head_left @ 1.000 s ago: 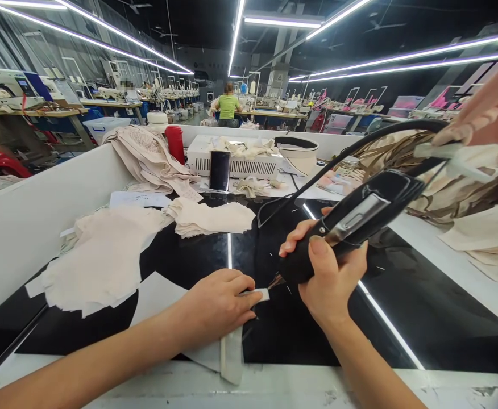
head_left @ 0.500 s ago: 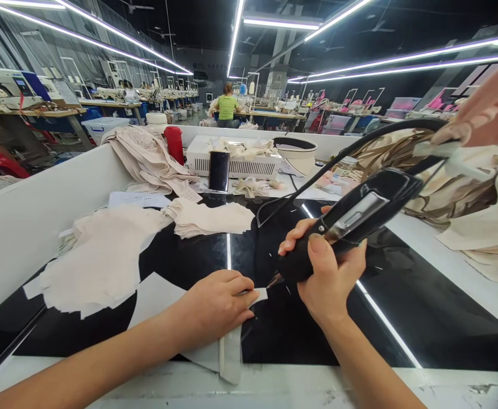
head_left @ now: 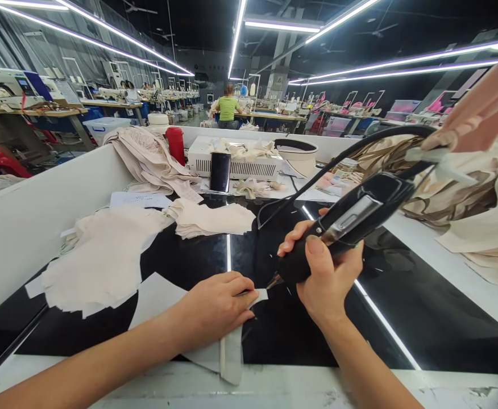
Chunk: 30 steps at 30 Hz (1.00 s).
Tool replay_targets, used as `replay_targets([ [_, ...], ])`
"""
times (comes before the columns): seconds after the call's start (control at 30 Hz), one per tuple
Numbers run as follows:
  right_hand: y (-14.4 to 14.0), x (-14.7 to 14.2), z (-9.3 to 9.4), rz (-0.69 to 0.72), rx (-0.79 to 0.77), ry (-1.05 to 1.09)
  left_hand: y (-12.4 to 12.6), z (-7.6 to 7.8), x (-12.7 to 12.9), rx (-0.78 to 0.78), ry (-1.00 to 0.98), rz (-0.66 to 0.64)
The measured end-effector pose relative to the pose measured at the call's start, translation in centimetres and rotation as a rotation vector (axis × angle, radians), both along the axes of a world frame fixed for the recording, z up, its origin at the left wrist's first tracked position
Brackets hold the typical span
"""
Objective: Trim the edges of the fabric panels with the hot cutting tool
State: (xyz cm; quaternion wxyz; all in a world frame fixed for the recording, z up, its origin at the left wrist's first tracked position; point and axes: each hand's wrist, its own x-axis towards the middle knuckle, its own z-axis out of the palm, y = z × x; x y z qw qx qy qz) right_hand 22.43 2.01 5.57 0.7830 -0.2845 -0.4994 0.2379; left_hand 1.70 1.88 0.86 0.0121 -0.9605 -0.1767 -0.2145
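My right hand [head_left: 326,278] grips a black corded hand tool [head_left: 351,218] with a metal tip pointed down at the glossy black tabletop [head_left: 402,307]. That tip sits at the end of a narrow pale fabric strip [head_left: 232,352]. My left hand [head_left: 217,307] lies flat on the strip, its fingertips pinning the end beside the tool tip. A white paper piece [head_left: 155,295] lies under my left wrist. The tool's black cord [head_left: 360,145] arcs up to the right.
Stacks of beige cut fabric [head_left: 104,255] lie at the left, more beige pieces [head_left: 474,199] at the right. A white box unit [head_left: 236,159], a dark phone [head_left: 219,170] and a red bottle [head_left: 175,143] stand at the back. Another person's hand [head_left: 474,116] reaches in top right.
Almost nothing differs: the tool and my right hand have shifted very slightly left and down. My left hand stays on the strip.
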Motion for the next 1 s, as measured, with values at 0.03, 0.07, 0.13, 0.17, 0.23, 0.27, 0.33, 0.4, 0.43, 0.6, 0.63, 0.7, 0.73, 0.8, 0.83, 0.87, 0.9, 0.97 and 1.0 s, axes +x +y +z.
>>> replay_targets([
  [0.03,0.0,0.0,0.0,-0.003,-0.002,0.002,0.0,0.0,0.0,-0.003,0.000,0.000],
  [0.07,0.0,-0.1,0.1,-0.007,-0.001,0.006,0.0,0.0,0.0,-0.008,0.002,0.000],
  [0.13,0.0,-0.1,0.1,-0.015,0.003,0.017,0.1,0.0,-0.1,-0.018,0.007,-0.001],
  [0.17,0.0,-0.1,0.2,-0.017,0.005,0.022,0.1,0.0,-0.1,-0.020,0.008,-0.003],
  [0.23,0.0,-0.2,0.2,-0.014,0.011,0.029,0.1,-0.1,-0.1,-0.021,0.006,-0.007],
  [0.27,0.0,-0.2,0.2,-0.009,0.011,0.029,0.1,-0.1,-0.2,-0.022,0.002,-0.007],
  [0.33,-0.1,-0.2,0.1,-0.002,0.011,0.020,0.1,-0.1,-0.2,-0.024,-0.004,-0.006],
  [0.4,-0.1,-0.2,0.0,-0.002,0.011,0.009,0.1,-0.1,-0.2,-0.030,-0.004,-0.004],
  [0.43,-0.1,-0.2,0.0,-0.003,0.011,0.004,0.0,-0.1,-0.2,-0.033,0.000,-0.003],
  [0.6,0.0,-0.2,0.1,-0.015,-0.009,-0.009,0.0,-0.1,-0.1,-0.044,0.011,0.003],
  [0.63,-0.1,-0.3,0.2,-0.018,-0.017,-0.005,0.1,-0.1,-0.1,-0.048,0.009,0.003],
  [0.7,-0.3,-0.3,0.3,-0.029,-0.027,0.016,0.1,-0.2,-0.1,-0.053,0.003,-0.001],
  [0.73,-0.4,-0.3,0.3,-0.035,-0.029,0.030,0.1,-0.2,-0.1,-0.054,0.001,-0.003],
  [0.8,-0.8,-0.2,0.3,-0.039,-0.026,0.053,0.1,-0.2,-0.1,-0.056,0.002,-0.003],
  [0.83,-0.9,-0.2,0.2,-0.035,-0.024,0.059,0.0,-0.2,-0.1,-0.057,0.004,-0.002],
  [0.87,-1.1,-0.2,0.2,-0.028,-0.024,0.060,0.0,-0.2,-0.1,-0.060,0.006,0.000],
  [0.9,-1.2,-0.2,0.1,-0.018,-0.021,0.057,0.0,-0.2,-0.1,-0.063,0.008,0.002],
  [0.97,-1.3,-0.2,-0.1,-0.005,-0.019,0.047,0.0,-0.2,-0.1,-0.065,0.008,0.002],
  [1.0,-1.3,-0.2,-0.2,-0.005,-0.019,0.042,0.0,-0.3,-0.1,-0.063,0.008,0.001],
])
